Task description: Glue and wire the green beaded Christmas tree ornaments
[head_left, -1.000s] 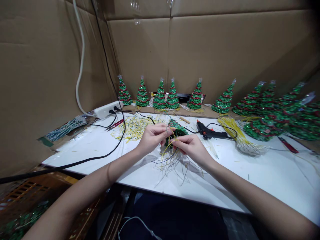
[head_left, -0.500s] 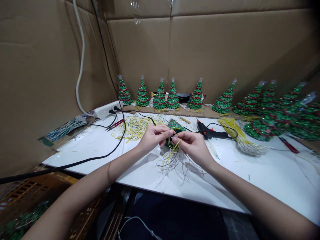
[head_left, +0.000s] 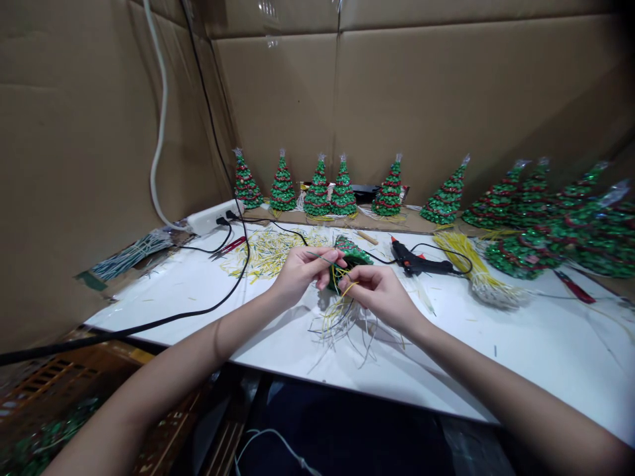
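Observation:
A small green Christmas tree (head_left: pixel 353 250) lies on its side on the white table, its open base facing me. Yellow, white and dark wires (head_left: pixel 342 317) spill from that base onto the tabletop. At the left rim of the base, my left hand (head_left: pixel 308 270) pinches a thin green wire between thumb and forefinger. My right hand (head_left: pixel 376 289) is closed at the other side of the opening, its fingertips pinching a yellow wire. The inside of the tree is mostly hidden by my fingers.
Several finished trees (head_left: pixel 391 188) stand along the cardboard wall. A black glue gun (head_left: pixel 421 263) lies right of my hands, beside a bundle of yellow wires (head_left: pixel 459 264). Cut wire scraps (head_left: pixel 272 251), red-handled snips (head_left: pixel 231 246) and a power strip (head_left: pixel 213 218) are at the left; a black cable crosses there.
My hands have moved slightly apart, showing more of the tree's open base. A green wire now shows in my left fingertips. The right hand has dropped a little.

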`<state>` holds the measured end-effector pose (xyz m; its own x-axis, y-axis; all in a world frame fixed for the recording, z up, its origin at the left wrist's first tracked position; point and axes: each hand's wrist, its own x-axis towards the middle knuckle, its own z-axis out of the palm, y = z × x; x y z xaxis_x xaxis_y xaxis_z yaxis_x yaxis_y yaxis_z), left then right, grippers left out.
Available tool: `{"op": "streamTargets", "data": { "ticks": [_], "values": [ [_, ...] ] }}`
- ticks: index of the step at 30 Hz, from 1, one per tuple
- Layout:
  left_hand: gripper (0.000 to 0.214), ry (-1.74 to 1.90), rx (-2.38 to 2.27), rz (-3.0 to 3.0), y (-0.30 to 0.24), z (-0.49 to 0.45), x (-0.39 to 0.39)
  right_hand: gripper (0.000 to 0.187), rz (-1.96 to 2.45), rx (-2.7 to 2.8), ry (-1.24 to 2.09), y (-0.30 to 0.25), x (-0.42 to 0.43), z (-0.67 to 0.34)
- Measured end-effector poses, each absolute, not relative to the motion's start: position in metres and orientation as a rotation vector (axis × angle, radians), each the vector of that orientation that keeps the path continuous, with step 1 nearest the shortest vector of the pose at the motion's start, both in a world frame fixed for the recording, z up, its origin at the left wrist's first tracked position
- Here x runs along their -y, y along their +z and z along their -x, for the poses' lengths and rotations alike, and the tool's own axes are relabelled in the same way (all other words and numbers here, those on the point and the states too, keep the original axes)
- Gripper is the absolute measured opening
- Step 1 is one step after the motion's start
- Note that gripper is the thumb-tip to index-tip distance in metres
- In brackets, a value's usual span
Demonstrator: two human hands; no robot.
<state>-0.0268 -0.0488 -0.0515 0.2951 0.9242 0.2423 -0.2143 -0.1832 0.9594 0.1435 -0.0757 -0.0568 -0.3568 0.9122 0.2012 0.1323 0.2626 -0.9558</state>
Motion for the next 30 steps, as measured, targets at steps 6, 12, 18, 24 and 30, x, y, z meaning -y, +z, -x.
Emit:
{"op": "streamTargets", "data": {
  "ticks": [6, 12, 18, 24, 30],
  "values": [
    [0.027, 1.169, -0.712, -1.328, -0.0517, 0.0277, 0.0483, 0.014, 0.995, 1.796, 1.147, -0.0578, 0.0752, -0.1443],
    [0.026, 1.193, -0.699, -1.376, -0.0539, 0.0283, 0.0455, 0.014, 1.051, 1.828, 1.128, -0.0566, 0.0752, -0.1432],
    [0.029, 1.206, -0.717, -1.367, -0.0581, 0.0283, 0.0438, 0.015, 1.052, 1.860, 1.085, -0.0552, 0.0756, -0.1434],
    [0.031, 1.204, -0.740, -1.373, -0.0586, 0.0286, 0.0436, 0.013, 1.034, 1.876, 1.058, -0.0565, 0.0742, -0.1450],
    [0.029, 1.199, -0.758, -1.488, -0.0503, 0.0279, 0.0497, 0.022, 0.905, 1.655, 1.025, -0.0525, 0.0762, -0.1444]
  ]
}}
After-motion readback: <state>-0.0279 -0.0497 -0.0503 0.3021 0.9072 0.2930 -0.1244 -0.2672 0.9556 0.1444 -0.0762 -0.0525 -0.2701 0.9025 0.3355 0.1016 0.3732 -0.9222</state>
